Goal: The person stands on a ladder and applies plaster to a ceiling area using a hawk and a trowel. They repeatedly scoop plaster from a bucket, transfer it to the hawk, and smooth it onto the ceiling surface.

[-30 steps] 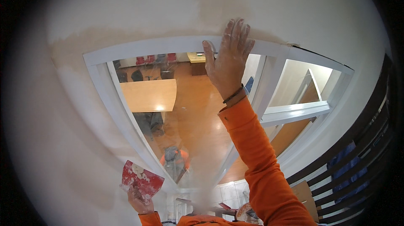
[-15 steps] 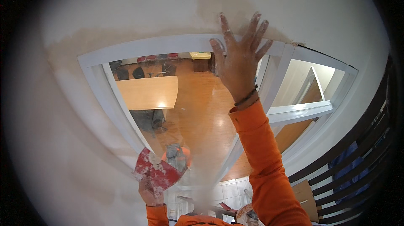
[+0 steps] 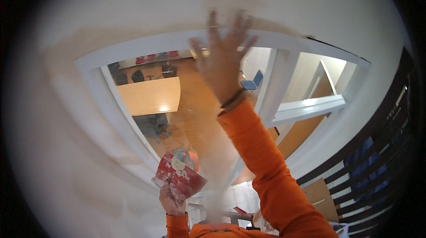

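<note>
My right hand (image 3: 223,62), dusted white and slightly blurred by motion, is raised with its fingers spread. It holds nothing. Its fingertips lie over the seam between the pale wall (image 3: 133,9) and the top bar of the white window frame (image 3: 146,45); whether they touch is hard to tell. Lower and to the left, my left hand (image 3: 172,202) grips a red putty spreader (image 3: 188,184) by its bottom end. White putty is smeared on the spreader, with a thick lump (image 3: 177,165) near its upper edge. Damp-looking brownish patches show on the wall along the frame.
Through the glass appear a wooden table (image 3: 151,95), a blue chair (image 3: 253,82) and a wood-coloured floor. Dark slats (image 3: 364,180) curve along the right, with a cardboard piece (image 3: 320,198) beside them. A dark gap (image 3: 330,47) runs above the frame's right part.
My right hand has slid leftward along the top of the frame, fingers still spread. The left hand has shifted slightly right with the spreader. The view has moved a little.
</note>
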The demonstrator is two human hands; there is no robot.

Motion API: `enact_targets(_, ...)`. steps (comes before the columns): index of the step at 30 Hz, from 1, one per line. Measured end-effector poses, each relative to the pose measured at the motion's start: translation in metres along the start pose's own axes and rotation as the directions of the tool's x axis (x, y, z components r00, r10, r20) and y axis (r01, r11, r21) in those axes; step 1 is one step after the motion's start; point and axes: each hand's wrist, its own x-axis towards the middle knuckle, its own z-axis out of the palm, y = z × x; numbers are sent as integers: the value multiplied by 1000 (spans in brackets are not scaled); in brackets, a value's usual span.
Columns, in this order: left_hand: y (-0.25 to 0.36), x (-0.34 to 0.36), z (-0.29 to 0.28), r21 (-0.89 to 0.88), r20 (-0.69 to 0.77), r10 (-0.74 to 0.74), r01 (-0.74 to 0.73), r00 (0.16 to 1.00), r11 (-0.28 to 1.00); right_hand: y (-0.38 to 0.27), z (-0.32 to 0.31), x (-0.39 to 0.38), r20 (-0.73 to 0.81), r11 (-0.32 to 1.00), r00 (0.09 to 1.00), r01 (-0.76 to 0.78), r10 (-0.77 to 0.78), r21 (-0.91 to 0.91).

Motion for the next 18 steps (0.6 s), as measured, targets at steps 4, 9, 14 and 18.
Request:
enact_targets(4,4,-1,5,19,-54,11,-10,999,1000,-31,-16,-6,106,995,993,52,-61,86)
enact_targets(9,0,-8,20,27,-77,102,-100,992,995,-12,-55,-64,109,865,991,-122,78,487)
enact_targets(14,-11,-16,36,249,-31,253,-237,967,939,14,-63,-207,326,424,835,-515,443,745)
enact_targets(18,-9,-14,47,146,19,86,-88,996,985,-5,-89,-301,841,-269,391,-822,374,502)
